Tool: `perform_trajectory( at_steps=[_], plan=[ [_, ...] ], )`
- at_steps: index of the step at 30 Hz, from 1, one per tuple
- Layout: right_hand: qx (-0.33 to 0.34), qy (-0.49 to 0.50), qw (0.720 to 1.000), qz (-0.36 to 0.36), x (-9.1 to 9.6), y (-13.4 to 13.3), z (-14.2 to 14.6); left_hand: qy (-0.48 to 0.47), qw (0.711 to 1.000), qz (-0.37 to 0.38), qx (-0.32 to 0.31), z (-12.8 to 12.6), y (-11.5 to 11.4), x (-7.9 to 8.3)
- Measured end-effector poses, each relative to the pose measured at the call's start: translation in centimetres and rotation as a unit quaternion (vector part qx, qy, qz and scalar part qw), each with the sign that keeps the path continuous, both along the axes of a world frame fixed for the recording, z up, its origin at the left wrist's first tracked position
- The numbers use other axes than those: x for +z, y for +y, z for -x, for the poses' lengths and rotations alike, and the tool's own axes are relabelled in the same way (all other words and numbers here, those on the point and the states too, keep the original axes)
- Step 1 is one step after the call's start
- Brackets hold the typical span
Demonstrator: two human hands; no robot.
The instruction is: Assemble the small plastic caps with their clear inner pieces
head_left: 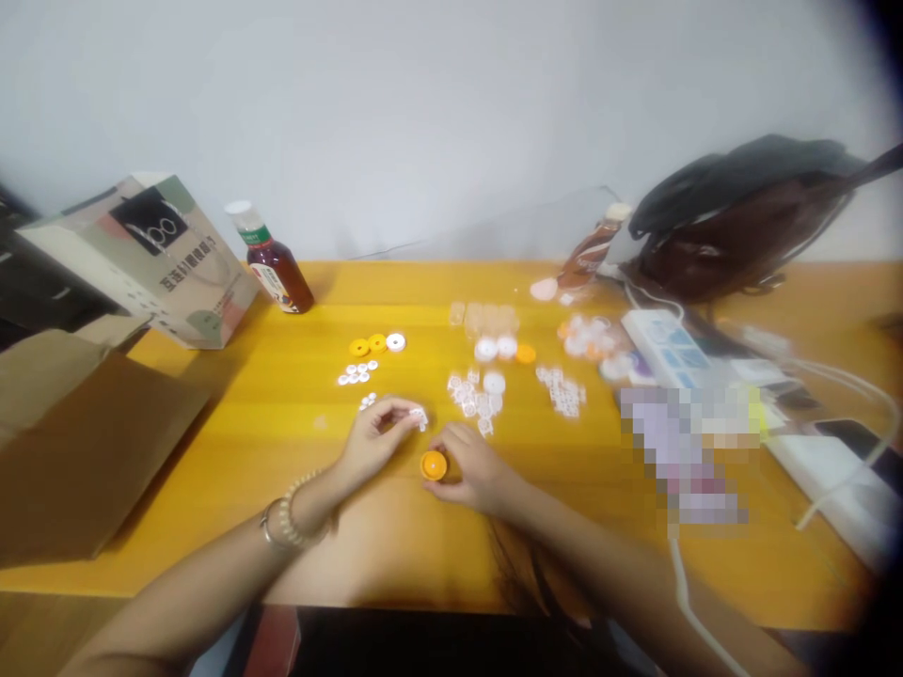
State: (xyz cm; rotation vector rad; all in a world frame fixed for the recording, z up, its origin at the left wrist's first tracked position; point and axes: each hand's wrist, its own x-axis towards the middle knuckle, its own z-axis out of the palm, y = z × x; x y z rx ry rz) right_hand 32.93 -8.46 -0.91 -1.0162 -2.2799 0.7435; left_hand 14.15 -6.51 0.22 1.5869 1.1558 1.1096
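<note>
My left hand (376, 438) pinches a small white part with cut-outs (419, 419) between thumb and fingertips, above the table. Close beside it, my right hand (474, 470) grips a round orange cup-shaped part (433, 464), its hollow side facing up. Beyond my left hand lie small white discs (358, 369) in a group, with a few more partly hidden behind the fingers. Yellow rings (359, 348) and a white ring (396, 342) form a row farther back. White openwork pieces (469, 393) are heaped beyond my right hand.
A cardboard box (105, 442), a paper bag (176, 273) and a dark red bottle (278, 273) stand left. More white openwork pieces (562, 390) and clear-looking parts (486, 320) lie right of centre. A power strip (667, 348), cables and a dark bag (734, 226) occupy the right.
</note>
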Motion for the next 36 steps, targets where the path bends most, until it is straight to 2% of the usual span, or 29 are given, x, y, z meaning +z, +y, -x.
perform_trajectory(
  at_steps=[5,9,16,21,26,32,36],
  plan=[
    [-0.054,0.015,0.998,-0.013,-0.9,1.3,0.2,0.032,0.999,-0.019,-0.027,-0.2,-0.1,-0.5],
    [-0.067,0.017,0.997,-0.028,-1.0,1.8,0.2,0.052,0.997,-0.043,-0.046,-0.3,0.0,-0.5],
    [-0.051,0.016,0.998,-0.023,-1.1,1.7,0.1,0.068,0.993,-0.068,-0.067,-0.5,-0.1,-0.6],
    [-0.043,0.016,0.999,-0.018,-1.1,1.8,0.1,0.112,0.986,-0.105,-0.071,-0.5,0.0,-0.8],
    [-0.049,0.025,0.998,-0.017,-1.0,1.8,0.1,0.131,0.983,-0.103,-0.072,-0.2,0.2,-0.8],
    [-0.046,0.026,0.999,-0.007,-1.0,1.7,0.1,0.186,0.963,-0.164,-0.102,-0.1,0.3,-0.8],
    [-0.045,0.029,0.999,-0.004,-0.9,1.7,0.1,0.196,0.958,-0.175,-0.113,-0.2,0.2,-0.4]
  ],
)
